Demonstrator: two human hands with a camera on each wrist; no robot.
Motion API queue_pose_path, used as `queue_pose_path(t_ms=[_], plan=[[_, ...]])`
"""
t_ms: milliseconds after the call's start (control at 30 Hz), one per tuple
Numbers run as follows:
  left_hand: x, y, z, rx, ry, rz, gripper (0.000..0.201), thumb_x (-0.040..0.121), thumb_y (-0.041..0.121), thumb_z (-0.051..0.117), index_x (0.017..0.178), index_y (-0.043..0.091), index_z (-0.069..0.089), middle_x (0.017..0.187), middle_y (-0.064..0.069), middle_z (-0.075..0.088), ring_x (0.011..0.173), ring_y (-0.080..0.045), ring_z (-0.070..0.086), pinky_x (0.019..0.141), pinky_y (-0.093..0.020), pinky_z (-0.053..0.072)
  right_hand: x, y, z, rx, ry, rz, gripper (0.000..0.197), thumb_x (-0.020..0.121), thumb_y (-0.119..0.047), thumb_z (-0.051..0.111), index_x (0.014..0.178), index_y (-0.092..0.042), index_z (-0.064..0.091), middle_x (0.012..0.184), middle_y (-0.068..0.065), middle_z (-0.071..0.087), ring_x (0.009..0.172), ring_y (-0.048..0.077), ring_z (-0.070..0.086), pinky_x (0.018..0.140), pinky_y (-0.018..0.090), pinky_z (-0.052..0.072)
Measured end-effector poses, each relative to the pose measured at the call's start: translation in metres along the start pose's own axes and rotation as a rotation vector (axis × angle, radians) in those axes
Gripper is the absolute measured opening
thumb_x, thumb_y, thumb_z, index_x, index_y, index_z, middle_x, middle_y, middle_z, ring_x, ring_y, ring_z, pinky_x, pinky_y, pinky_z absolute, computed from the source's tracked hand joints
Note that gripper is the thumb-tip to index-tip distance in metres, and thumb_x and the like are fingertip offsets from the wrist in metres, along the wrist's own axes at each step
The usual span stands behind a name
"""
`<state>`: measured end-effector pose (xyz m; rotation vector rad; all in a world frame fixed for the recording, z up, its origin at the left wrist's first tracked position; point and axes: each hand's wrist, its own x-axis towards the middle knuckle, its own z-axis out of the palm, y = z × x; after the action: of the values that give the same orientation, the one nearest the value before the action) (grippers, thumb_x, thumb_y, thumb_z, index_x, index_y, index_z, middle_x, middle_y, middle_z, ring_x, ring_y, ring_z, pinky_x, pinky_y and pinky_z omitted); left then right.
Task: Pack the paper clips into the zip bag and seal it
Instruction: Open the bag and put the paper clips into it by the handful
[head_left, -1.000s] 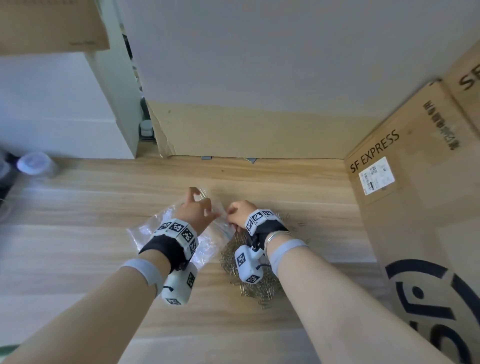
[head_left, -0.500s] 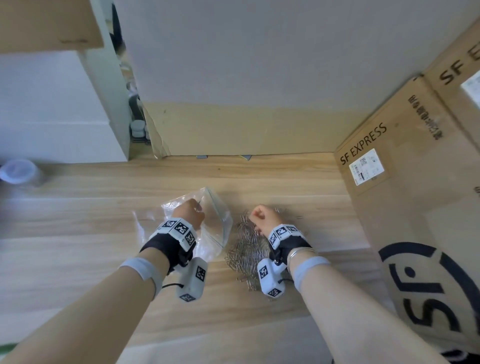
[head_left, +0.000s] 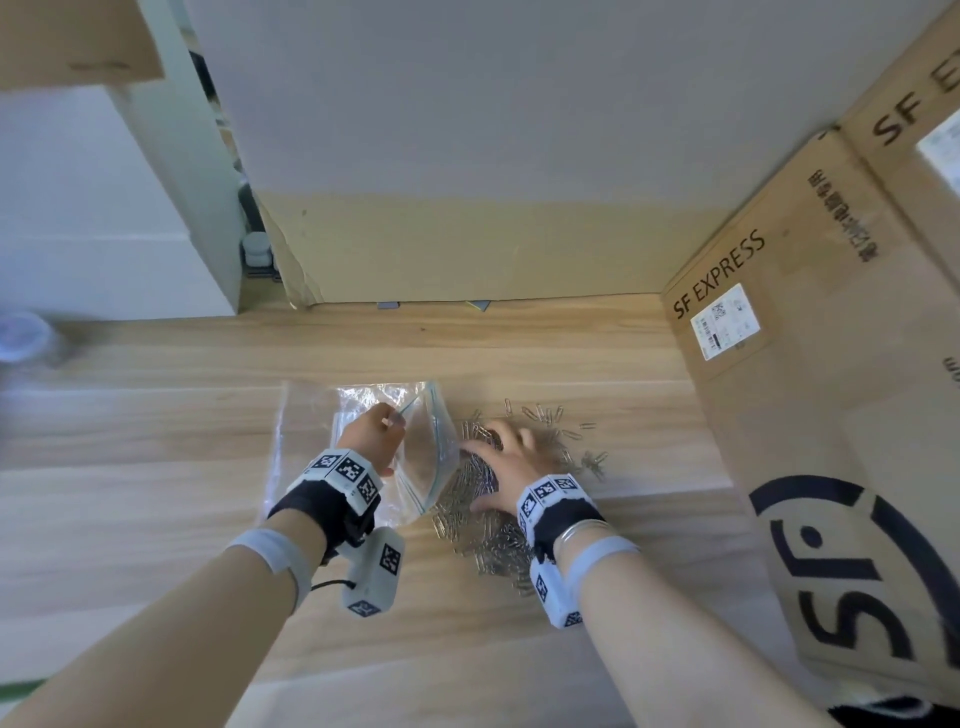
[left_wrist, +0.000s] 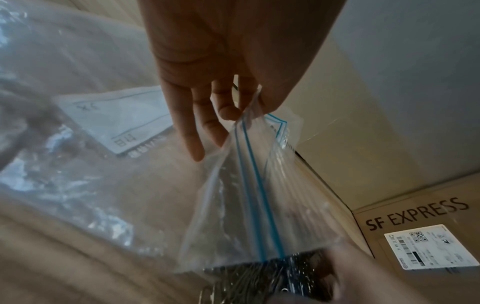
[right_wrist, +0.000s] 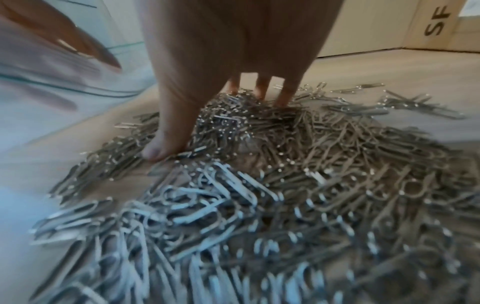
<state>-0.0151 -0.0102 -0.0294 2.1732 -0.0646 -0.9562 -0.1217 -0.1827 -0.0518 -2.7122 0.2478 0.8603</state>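
On a wooden table (head_left: 156, 426), a person's left hand (head_left: 371, 436) pinches the blue-striped rim of a clear zip bag (head_left: 426, 457), holding its mouth raised and open just beside a heap of silver paper clips (head_left: 483, 540). The right hand (head_left: 506, 462), palm down with fingers (right_wrist: 284, 94) spread, presses into the pile and clasps nothing, its thumb planted among the clips.

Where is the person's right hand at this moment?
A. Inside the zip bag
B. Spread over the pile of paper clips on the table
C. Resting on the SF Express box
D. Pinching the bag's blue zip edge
B: the right hand lies with fingers spread on the paper clips beside the zip bag, whose rim the left hand pinches.
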Motion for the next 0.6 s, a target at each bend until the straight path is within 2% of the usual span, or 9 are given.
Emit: queue_pose_path(t_ms=[67, 100, 167, 233, 333, 433, 500, 567, 600], plan=[[-0.001, -0.001, 0.003, -0.029, 0.004, -0.007, 0.025, 0.096, 0.012, 0.039, 0.117, 0.007, 0.051, 0.122, -0.019, 0.056, 0.079, -0.026, 0.058, 0.062, -0.031, 0.055, -0.001, 0.002, -0.001, 0.044, 0.047, -0.067, 0.060, 0.074, -0.036, 0.070, 0.127, -0.035, 0.041, 0.148, 0.000, 0.021, 0.129, 0.031, 0.028, 0.103, 0.049, 0.037], [-0.001, -0.001, 0.003, -0.041, 0.009, -0.007, 0.025, 0.096, 0.012, 0.039, 0.118, 0.007, 0.051, 0.122, -0.018, 0.055, 0.077, -0.024, 0.058, 0.061, -0.031, 0.056, -0.001, 0.003, 0.000, 0.039, 0.078, -0.104, 0.051, 0.078, -0.031, 0.067, 0.124, -0.031, 0.044, 0.144, 0.002, 0.027, 0.121, 0.027, 0.038, 0.098, 0.042, 0.042], [0.000, -0.003, 0.004, -0.051, 0.022, -0.005, 0.025, 0.096, 0.012, 0.039, 0.117, 0.008, 0.052, 0.119, -0.016, 0.055, 0.070, -0.019, 0.057, 0.061, -0.031, 0.057, -0.001, 0.005, 0.001, 0.034, 0.117, -0.159, 0.035, 0.085, -0.023, 0.060, 0.118, -0.023, 0.049, 0.132, 0.004, 0.038, 0.095, 0.018, 0.047, 0.080, 0.031, 0.045], [0.001, -0.002, 0.005, -0.062, 0.025, -0.015, 0.025, 0.096, 0.012, 0.038, 0.116, 0.008, 0.052, 0.114, -0.014, 0.055, 0.068, -0.017, 0.056, 0.063, -0.034, 0.057, 0.001, 0.006, 0.001, 0.067, 0.132, -0.174, 0.026, 0.088, -0.016, 0.056, 0.114, -0.017, 0.053, 0.121, 0.004, 0.046, 0.086, 0.018, 0.050, 0.075, 0.031, 0.046], [0.003, -0.002, 0.005, -0.082, 0.014, -0.029, 0.024, 0.096, 0.012, 0.039, 0.115, 0.009, 0.052, 0.105, -0.008, 0.052, 0.068, -0.017, 0.056, 0.065, -0.036, 0.058, 0.004, 0.004, -0.003, 0.154, 0.121, -0.145, 0.019, 0.088, -0.011, 0.055, 0.107, -0.012, 0.059, 0.116, 0.006, 0.053, 0.096, 0.023, 0.056, 0.086, 0.035, 0.049], [0.003, -0.001, 0.005, -0.081, 0.011, -0.034, 0.024, 0.096, 0.012, 0.038, 0.115, 0.010, 0.052, 0.102, -0.008, 0.052, 0.071, -0.020, 0.057, 0.065, -0.036, 0.058, 0.004, 0.002, -0.011, 0.220, 0.115, -0.100, 0.017, 0.088, -0.010, 0.055, 0.104, -0.010, 0.062, 0.116, 0.008, 0.058, 0.101, 0.023, 0.057, 0.091, 0.033, 0.047], [0.002, 0.000, 0.005, -0.081, 0.006, -0.037, 0.024, 0.096, 0.013, 0.038, 0.116, 0.010, 0.052, 0.104, -0.007, 0.051, 0.073, -0.022, 0.058, 0.067, -0.037, 0.058, 0.001, 0.001, -0.019, 0.236, 0.130, -0.083, 0.019, 0.089, -0.012, 0.054, 0.106, -0.010, 0.063, 0.117, 0.007, 0.061, 0.091, 0.019, 0.060, 0.085, 0.028, 0.045], [0.001, 0.001, 0.005, -0.080, 0.002, -0.041, 0.024, 0.096, 0.013, 0.039, 0.116, 0.010, 0.052, 0.104, -0.007, 0.051, 0.074, -0.023, 0.059, 0.069, -0.039, 0.058, -0.003, -0.002, -0.031, 0.257, 0.143, -0.079, 0.019, 0.090, -0.016, 0.054, 0.105, -0.010, 0.063, 0.116, 0.006, 0.063, 0.069, 0.011, 0.057, 0.077, 0.025, 0.044], [0.000, 0.001, 0.005, -0.080, 0.002, -0.042, 0.024, 0.096, 0.014, 0.039, 0.116, 0.010, 0.051, 0.104, -0.007, 0.051, 0.073, -0.023, 0.058, 0.069, -0.038, 0.058, -0.004, -0.004, -0.038, 0.273, 0.148, -0.079, 0.019, 0.090, -0.018, 0.054, 0.105, -0.011, 0.064, 0.114, 0.006, 0.064, 0.068, 0.010, 0.058, 0.078, 0.027, 0.046]])
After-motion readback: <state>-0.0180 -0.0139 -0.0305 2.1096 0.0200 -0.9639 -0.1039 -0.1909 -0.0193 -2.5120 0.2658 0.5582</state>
